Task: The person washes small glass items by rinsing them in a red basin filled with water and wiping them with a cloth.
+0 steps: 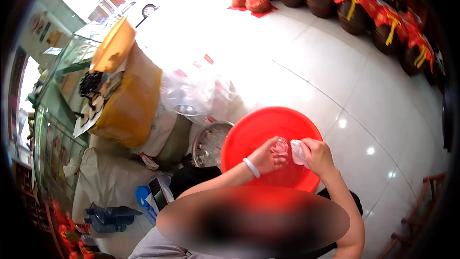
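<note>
My left hand (266,158), with a white band at its wrist, is closed around a small clear container (281,147) that looks like glass; its exact kind is too small to tell. My right hand (319,156) grips a bunched white cloth (298,153) just to the right of it, with a narrow gap between the two. Both hands are over a large red basin (268,117), whose inside looks wet. Beside the basin on the left, a round metal bowl (195,151) holds several clear pieces.
Clear plastic bags (191,88) lie beyond the metal bowl. A yellow-brown box (132,100) carrying an orange basin (115,43) stands at left, near a glass case (55,129). Dark jars (321,5) with red covers line the far right. Blue plastic bottles (108,219) lie at lower left.
</note>
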The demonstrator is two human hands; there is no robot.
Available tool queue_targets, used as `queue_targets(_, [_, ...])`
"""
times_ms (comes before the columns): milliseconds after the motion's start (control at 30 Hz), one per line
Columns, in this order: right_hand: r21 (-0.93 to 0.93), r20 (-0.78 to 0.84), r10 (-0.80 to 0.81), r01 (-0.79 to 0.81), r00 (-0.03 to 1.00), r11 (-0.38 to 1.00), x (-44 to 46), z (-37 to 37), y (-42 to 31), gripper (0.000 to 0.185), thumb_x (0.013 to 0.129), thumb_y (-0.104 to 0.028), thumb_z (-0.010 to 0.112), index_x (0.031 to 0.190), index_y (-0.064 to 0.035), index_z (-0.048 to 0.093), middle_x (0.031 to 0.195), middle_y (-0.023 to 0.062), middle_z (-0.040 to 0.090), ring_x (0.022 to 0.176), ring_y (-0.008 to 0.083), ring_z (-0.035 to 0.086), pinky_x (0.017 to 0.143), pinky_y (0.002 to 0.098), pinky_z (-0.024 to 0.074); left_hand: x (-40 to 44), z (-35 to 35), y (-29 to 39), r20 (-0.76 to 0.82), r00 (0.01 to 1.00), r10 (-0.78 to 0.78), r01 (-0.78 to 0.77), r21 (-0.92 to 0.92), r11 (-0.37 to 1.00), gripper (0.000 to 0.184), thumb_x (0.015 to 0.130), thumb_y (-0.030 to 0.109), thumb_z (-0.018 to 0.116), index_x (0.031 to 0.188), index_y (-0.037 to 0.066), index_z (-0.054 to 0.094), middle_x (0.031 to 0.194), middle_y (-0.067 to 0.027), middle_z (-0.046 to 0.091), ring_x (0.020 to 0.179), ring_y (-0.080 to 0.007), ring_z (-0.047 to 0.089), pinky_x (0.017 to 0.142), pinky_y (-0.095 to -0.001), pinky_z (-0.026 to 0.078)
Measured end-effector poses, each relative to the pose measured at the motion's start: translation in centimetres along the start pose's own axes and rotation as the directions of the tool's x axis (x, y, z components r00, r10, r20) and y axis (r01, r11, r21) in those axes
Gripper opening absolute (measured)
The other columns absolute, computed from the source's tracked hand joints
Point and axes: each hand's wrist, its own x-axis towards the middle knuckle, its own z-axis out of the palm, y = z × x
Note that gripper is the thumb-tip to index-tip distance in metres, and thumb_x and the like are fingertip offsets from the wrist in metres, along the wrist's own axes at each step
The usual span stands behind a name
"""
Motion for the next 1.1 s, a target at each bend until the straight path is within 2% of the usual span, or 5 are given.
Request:
queue_targets(200, [0.014,-0.114,0.012,-0.01,0.993,1.0,-0.1,-0.1,-0.4,0.012,0.081,-0.011,0.054,0.083,-0.0016,0.062,0.074,0.0164,0.061,0.069,0.0331,0.059,0.061,0.0399,0.0464,-2.0,2.9,0.1,0.143,0.971,0.193,-0.207,0.092,0.974,0.022,0.086,0.014,0.056,0.103,0.001,0.053,0.097,-0.0126,0.06,0.09,-0.0233,0.061,0.085,-0.0371,0.05])
queue_targets(333, [0.05,-0.201,-0.023,0.033,0.979,0.998,0.2,-0.3,-1.2,0.011,0.079,-0.006,0.057,0.085,-0.0019,0.064,0.076,0.0139,0.06,0.069,0.03,0.059,0.061,0.0371,0.0466,-3.7,4.6,0.3,0.086,0.934,0.345,-0.354,0.331,0.875,0.04,0.078,-0.008,0.057,0.116,-0.002,0.049,0.103,-0.0127,0.059,0.096,-0.0216,0.06,0.085,-0.0322,0.051])
queue_targets(467, [0.063,-0.261,-0.091,0.111,0.961,0.992,0.0,-1.5,-2.2,0.011,0.079,-0.002,0.059,0.087,-0.0011,0.065,0.076,0.012,0.058,0.068,0.0272,0.059,0.061,0.0339,0.0467,-3.8,4.3,0.7,0.214,0.797,0.565,-0.563,0.6,0.568,0.052,0.071,-0.015,0.06,0.12,-0.003,0.047,0.102,-0.0152,0.061,0.095,-0.0231,0.061,0.084,-0.0348,0.052])
queue_targets(800, [0.207,-0.191,-0.094,0.134,0.977,0.969,-0.7,-2.3,-3.8,0.013,0.08,0.002,0.057,0.092,0.0022,0.063,0.079,0.0105,0.062,0.07,0.0208,0.061,0.063,0.0282,0.048,-3.6,3.6,0.5,0.356,0.669,0.652,-0.706,0.578,0.409,0.05,0.076,-0.006,0.063,0.123,-0.001,0.047,0.102,-0.011,0.062,0.085,-0.0137,0.062,0.062,-0.023,0.051])
queue_targets(1100, [0.153,-0.186,-0.181,0.211,0.966,0.966,-1.0,-1.9,-3.0,0.01,0.081,-0.002,0.056,0.09,-0.0001,0.06,0.077,0.0132,0.063,0.066,0.0285,0.062,0.058,0.0338,0.0492,-3.7,3.4,1.0,0.292,0.729,0.619,-0.647,0.588,0.485,0.052,0.078,-0.003,0.063,0.125,-0.001,0.044,0.1,-0.0121,0.063,0.085,-0.0165,0.063,0.063,-0.0235,0.052])
